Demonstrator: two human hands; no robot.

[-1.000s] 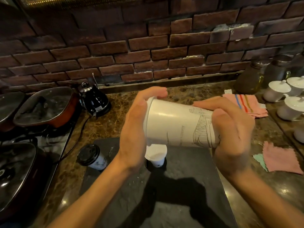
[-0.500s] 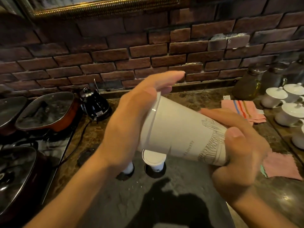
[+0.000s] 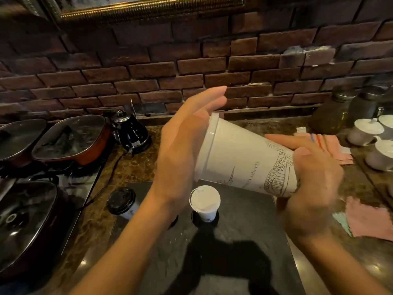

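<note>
Tilted steeper than before, white sketch-printed cup [image 3: 244, 158], left hand [image 3: 182, 150] flat on rim, right hand [image 3: 312, 177] fingers grasping base

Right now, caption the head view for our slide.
Left hand presses, right hand grips a tilted white cup above a small cup.

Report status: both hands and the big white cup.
Left hand flat on rim end of large white cup, fingers straight. Right hand grips its base. Cup tipped sideways above slate board. Small white-lidded cup stands beneath.
</note>
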